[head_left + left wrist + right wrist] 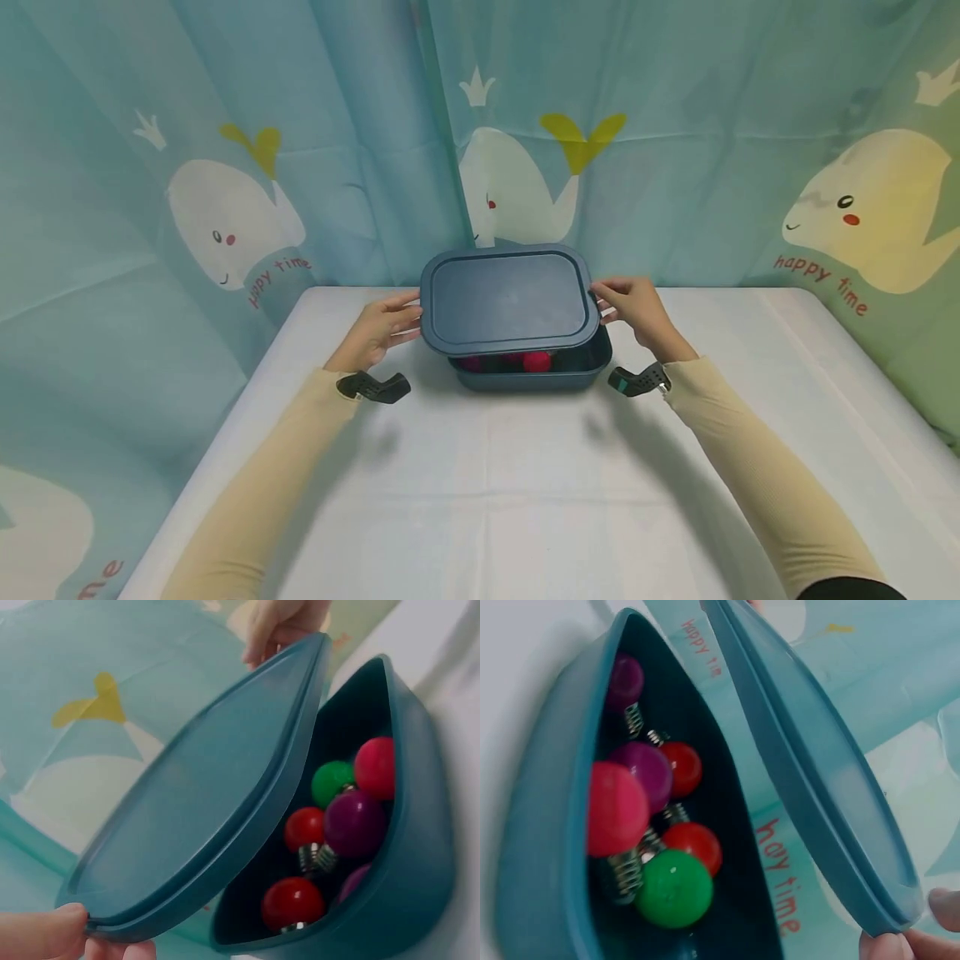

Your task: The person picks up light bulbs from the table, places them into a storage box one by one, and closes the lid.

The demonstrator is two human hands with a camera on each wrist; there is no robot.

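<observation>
Both hands hold a dark blue lid tilted above a matching box, one at each short end. My left hand pinches the lid's left edge, thumb on top and fingers beneath. At the opposite end my right hand pinches the edge the same way. Inside the box lie several coloured light bulbs with metal screw bases: a green bulb, a pink bulb, a purple bulb and red bulbs, one of them a red bulb near the box's left end. The lid partly hides them in the head view.
The box stands on a white-covered table near its back edge. Behind and beside it hangs a blue-green curtain printed with whales. Each wrist wears a black strap, such as the left strap.
</observation>
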